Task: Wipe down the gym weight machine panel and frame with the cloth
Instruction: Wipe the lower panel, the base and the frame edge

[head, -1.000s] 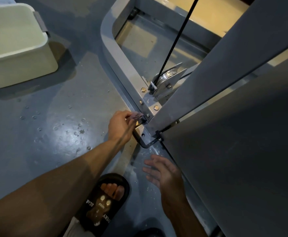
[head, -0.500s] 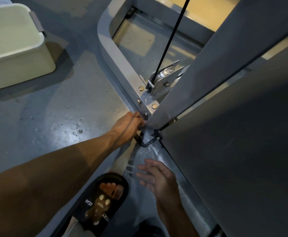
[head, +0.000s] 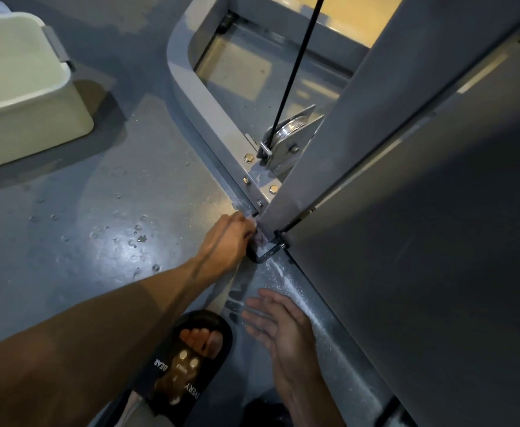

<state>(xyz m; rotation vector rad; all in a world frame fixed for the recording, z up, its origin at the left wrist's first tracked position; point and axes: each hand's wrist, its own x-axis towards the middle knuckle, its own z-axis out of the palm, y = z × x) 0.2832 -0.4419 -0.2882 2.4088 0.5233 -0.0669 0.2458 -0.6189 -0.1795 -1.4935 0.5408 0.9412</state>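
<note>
My left hand (head: 226,241) grips a small pale cloth (head: 260,237), of which only a bit shows past the fingers. It presses the cloth against the foot of the grey upright post (head: 360,118), where the post meets the base frame (head: 212,118) and a dark metal bracket (head: 268,252). A large grey side panel (head: 422,257) fills the right of the view. My right hand (head: 278,322) hovers open, fingers spread, over the wet base rail (head: 302,291) below the bracket, holding nothing.
A pale plastic tub (head: 24,97) stands on the wet grey floor at the upper left. A black cable (head: 295,66) runs down to a pulley (head: 292,131) bolted to the frame. My foot in a black slide sandal (head: 184,368) is planted by the rail.
My left hand has shifted slightly along the post's foot with the cloth, its fingers now tucked in by the bracket. The right hand stays hovering in much the same place.
</note>
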